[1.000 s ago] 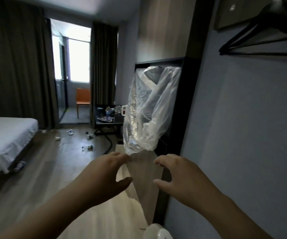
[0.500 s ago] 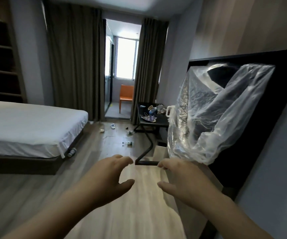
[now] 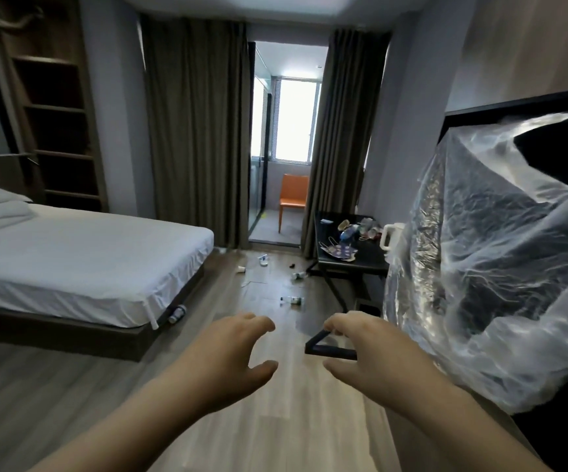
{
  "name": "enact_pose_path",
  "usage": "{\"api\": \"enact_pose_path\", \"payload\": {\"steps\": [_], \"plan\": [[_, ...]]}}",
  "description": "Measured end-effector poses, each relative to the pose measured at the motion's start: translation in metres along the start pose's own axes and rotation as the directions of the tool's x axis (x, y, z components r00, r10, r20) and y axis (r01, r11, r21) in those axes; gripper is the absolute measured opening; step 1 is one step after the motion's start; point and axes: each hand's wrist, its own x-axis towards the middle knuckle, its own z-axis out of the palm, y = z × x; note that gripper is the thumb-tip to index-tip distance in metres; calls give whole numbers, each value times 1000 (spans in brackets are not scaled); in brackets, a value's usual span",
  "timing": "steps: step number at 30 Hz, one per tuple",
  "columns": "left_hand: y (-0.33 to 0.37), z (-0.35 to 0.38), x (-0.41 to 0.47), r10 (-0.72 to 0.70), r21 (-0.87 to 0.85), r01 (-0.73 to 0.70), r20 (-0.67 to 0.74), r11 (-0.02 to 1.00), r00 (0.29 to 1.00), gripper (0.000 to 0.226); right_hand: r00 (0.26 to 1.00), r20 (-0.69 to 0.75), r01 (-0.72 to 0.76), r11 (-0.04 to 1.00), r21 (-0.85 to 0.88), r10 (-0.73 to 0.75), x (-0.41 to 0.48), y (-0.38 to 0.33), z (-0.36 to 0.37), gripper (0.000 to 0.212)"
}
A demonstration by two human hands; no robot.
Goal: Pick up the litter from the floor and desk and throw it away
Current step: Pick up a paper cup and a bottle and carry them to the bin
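Litter lies on the wooden floor ahead: a clear bottle (image 3: pixel 292 300), another bottle (image 3: pixel 299 275), a paper cup (image 3: pixel 240 269), a white scrap (image 3: pixel 263 259) and a can (image 3: pixel 177 314) by the bed's corner. More litter, face masks (image 3: pixel 339 251) and wrappers (image 3: pixel 357 228), covers the black desk (image 3: pixel 361 260). A clear plastic bag (image 3: pixel 480 267) hangs at the right, its mouth open. My left hand (image 3: pixel 231 362) and my right hand (image 3: pixel 374 359) are held out in front, fingers loosely curled, holding nothing.
A bed (image 3: pixel 81 264) with white sheets fills the left. Dark shelves (image 3: pixel 57 131) stand behind it. Brown curtains (image 3: pixel 197 131) frame a doorway to a balcony with an orange chair (image 3: pixel 293 197). A white kettle (image 3: pixel 390 238) sits on the desk's right edge.
The view has swung left from the wall and bag toward the room; bed, shelves and floor litter came into sight. Both hands stay held out and hold nothing.
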Motion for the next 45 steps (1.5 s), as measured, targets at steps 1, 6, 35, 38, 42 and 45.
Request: {"api": "enact_pose_path", "payload": {"steps": [1,6,35,38,42,45], "plan": [[-6,5,14,-12,2,12,3,1000,1000,53,1000,6,10,1000,-4,-10,15,8,4,41],[-45,28,74,-67,14,67,30,998,997,51,997,56,46,999,8,-46,87,37,29,41],[-425,142,449,-274,-21,286,225,958,935,54,959,276,58,997,54,-71,617,123,236,46],[-456,159,496,-318,-20,330,226,944,921,52,955,284,69,995,73,-87,679,146,256,48],[-496,175,558,-379,-18,394,241,919,894,52,943,311,94,992,84,-116,761,172,273,50],[-527,189,593,-413,-40,433,236,900,880,52,933,329,120,989,89,-143,817,185,287,49]]}}
